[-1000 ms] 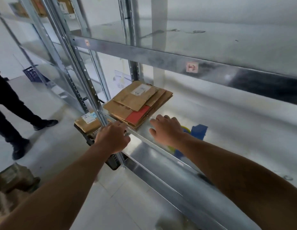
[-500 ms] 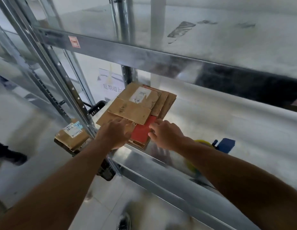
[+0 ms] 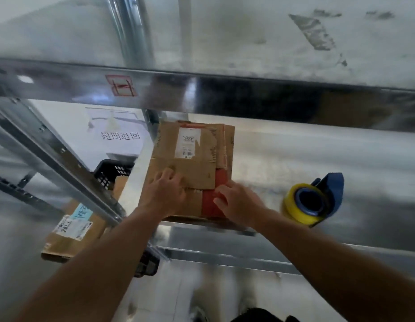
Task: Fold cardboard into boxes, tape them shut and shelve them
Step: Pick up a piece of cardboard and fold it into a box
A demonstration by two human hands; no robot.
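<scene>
Head view, my left hand (image 3: pixel 163 194) flat on the cardboard stack (image 3: pixel 185 163) on the metal shelf (image 3: pixel 294 154), right hand (image 3: pixel 236 203) bent-fingered on its red sheet (image 3: pixel 207 205), pinch unclear, tape roll (image 3: pixel 304 205) nearby right.

Likely a stockroom: steel racking (image 3: pixel 225 94), flattened cardboard (image 3: pixel 185 163).

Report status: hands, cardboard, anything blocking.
Left hand flat on flattened cardboard stack; right hand at its red sheet, grip unclear. Stack lies on shelf, unfolded. Tape dispenser right of it, apart.
</scene>
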